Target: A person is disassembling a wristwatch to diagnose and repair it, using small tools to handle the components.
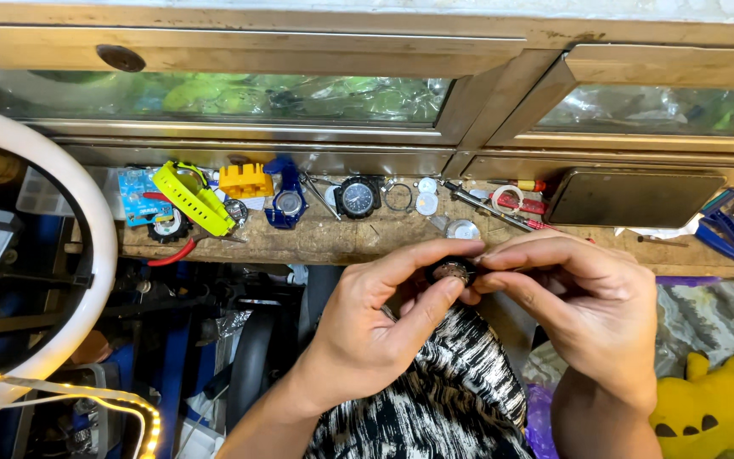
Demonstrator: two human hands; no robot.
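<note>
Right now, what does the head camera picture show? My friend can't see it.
Two hands, left hand and right hand, pinch a small round watch case between their fingertips above a worn wooden bench. Along the bench lie a black watch, a yellow strap, blue tools and a dark phone.

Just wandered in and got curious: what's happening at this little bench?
A person holds a small round watch case between both hands, left hand underneath, right hand pinching it from the side. On the wooden bench lie a black watch, a yellow strap and small tools.
</note>
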